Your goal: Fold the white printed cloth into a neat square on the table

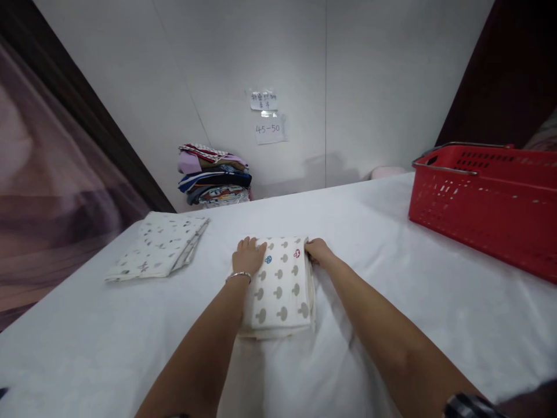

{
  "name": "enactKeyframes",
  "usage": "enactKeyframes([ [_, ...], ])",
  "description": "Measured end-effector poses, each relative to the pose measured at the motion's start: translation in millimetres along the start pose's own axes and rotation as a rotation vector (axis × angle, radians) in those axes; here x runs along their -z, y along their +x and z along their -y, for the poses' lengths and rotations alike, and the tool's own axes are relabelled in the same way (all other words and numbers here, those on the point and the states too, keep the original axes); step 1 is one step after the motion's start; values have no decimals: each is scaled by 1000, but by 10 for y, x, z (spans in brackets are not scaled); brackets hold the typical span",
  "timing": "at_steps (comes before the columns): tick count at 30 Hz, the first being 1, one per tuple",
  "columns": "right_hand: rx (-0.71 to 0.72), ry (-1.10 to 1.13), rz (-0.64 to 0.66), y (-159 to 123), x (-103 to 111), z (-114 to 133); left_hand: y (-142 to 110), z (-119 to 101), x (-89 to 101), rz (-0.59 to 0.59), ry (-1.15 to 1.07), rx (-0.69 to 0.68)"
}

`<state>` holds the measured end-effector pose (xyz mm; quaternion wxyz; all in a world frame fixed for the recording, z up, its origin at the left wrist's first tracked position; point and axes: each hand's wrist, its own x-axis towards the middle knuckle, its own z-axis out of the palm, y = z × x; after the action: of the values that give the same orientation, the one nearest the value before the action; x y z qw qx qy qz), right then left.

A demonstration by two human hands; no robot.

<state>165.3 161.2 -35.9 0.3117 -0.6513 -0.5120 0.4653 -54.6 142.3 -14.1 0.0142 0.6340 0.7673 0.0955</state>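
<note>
Neatening folded mushroom cloth (270, 296), seemingly. Left hand (246, 259) on its far left corner, fingers slightly spread; right hand (321, 252) pinches far right corner. Next move likely needs gentle hold.

Soft, fairly dim light falls across the pale wall (369, 87) here, faint shadows low on it, the dark corners sinking into murk, the side edges stretching wide and the lower right corner smearing into blur.
</note>
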Motion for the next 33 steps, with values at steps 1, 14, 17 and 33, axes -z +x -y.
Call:
enactKeyframes([
  [1, -14, 22, 10, -11, 4, 21, 17, -18, 23, 8, 10, 8],
  [14, 70, 188, -47, -18, 72, -109, 276, -35, 0, 111, -4, -35],
  [17, 74, 193, -50, -10, 59, -119, 262, -35, -10, 100, -33, -29],
  [33, 17, 150, 96, 32, 124, -27, 175, -77, -43, 44, 4, -54],
])
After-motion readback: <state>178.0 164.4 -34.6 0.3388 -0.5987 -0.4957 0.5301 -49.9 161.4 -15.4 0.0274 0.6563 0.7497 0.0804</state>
